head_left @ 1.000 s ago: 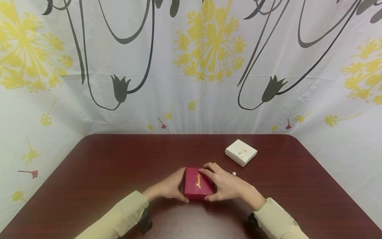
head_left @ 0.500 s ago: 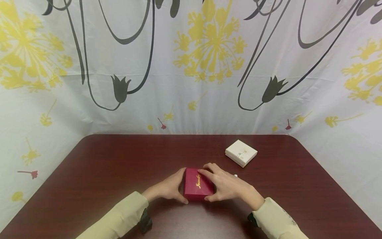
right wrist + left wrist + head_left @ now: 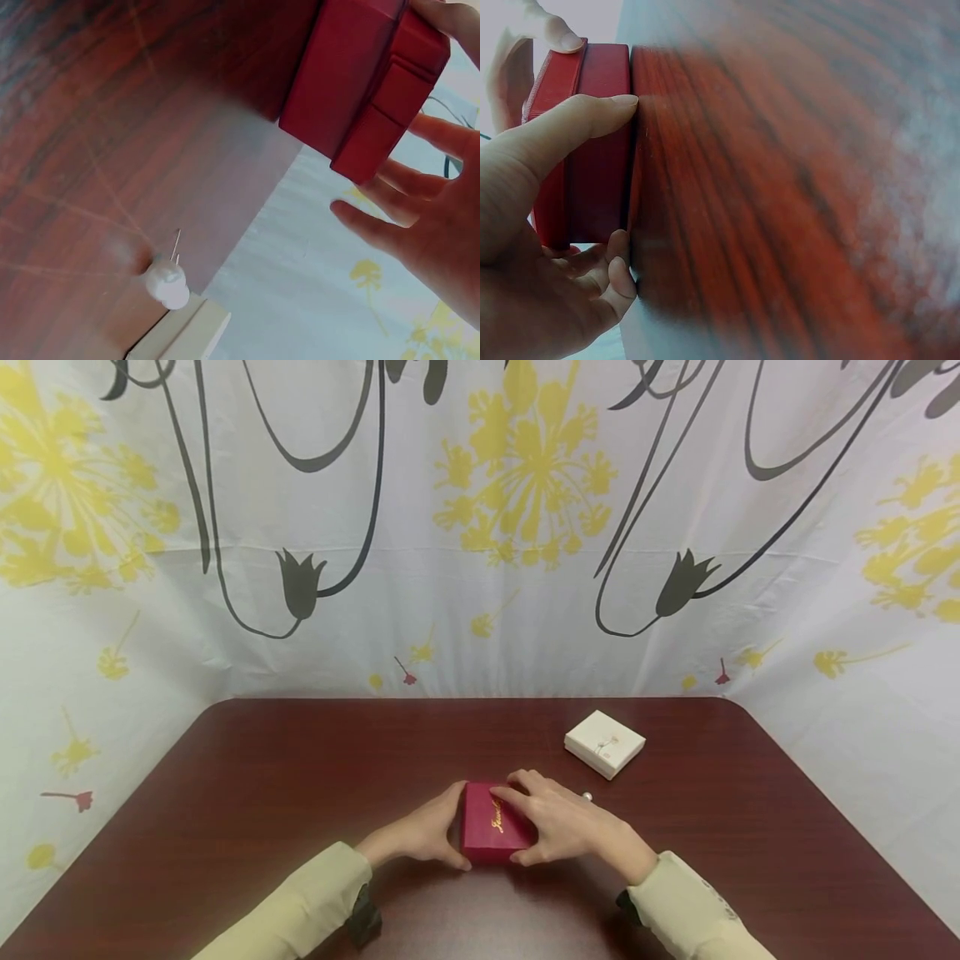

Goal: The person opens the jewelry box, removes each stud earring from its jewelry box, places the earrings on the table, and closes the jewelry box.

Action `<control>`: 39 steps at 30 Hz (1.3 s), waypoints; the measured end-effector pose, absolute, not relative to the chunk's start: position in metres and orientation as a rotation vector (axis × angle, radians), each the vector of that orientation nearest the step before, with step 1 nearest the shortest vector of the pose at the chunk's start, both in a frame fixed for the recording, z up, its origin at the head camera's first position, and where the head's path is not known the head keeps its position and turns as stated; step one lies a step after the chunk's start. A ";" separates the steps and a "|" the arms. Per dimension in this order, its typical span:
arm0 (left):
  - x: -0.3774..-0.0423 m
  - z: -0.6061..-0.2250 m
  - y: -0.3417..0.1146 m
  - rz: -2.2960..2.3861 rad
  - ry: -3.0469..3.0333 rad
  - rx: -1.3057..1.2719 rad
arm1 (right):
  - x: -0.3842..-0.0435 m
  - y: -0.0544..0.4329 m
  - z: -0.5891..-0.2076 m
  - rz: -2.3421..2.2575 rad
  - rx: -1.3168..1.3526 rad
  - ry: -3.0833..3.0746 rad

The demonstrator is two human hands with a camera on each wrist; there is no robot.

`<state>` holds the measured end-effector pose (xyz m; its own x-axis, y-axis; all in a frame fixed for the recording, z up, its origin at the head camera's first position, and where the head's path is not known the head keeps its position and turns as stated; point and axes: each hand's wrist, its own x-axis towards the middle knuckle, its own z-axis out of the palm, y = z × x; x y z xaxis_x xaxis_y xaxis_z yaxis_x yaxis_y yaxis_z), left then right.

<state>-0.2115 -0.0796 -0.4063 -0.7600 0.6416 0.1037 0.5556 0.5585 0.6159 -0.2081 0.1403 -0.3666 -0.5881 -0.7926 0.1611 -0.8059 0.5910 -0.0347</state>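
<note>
A red jewelry box [image 3: 486, 820] with gold "Jewelry" lettering rests on the table in front of me, its lid down. My left hand [image 3: 427, 827] holds its left side, thumb at the front face and fingers toward the back. From the right, my right hand [image 3: 558, 817] grips the lid, one finger lying over its top and the thumb at the front corner. In the left wrist view the left thumb presses across the side of the box [image 3: 600, 169]. White pearl earrings [image 3: 166, 283] with thin metal pins lie beyond the right hand, mostly hidden by it in the head view.
A white box [image 3: 605, 743] with a small flower print stands at the back right of the dark red wooden table [image 3: 315, 752]. Behind the table hangs a white curtain [image 3: 480, 643] with yellow and grey flower patterns.
My right hand has shifted very slightly left, its finger reaching a little further over the lettering on the lid. The left hand and the box stay in place.
</note>
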 end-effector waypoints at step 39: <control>-0.211 -0.407 -0.080 0.990 2.657 1.008 | -0.211 0.121 -0.366 0.062 1.351 -2.727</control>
<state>-0.2113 -0.0797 -0.4073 -0.7677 0.6325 0.1030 0.5456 0.5608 0.6228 -0.2108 0.1209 -0.3659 -0.6022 -0.7913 0.1058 -0.7953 0.6062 0.0067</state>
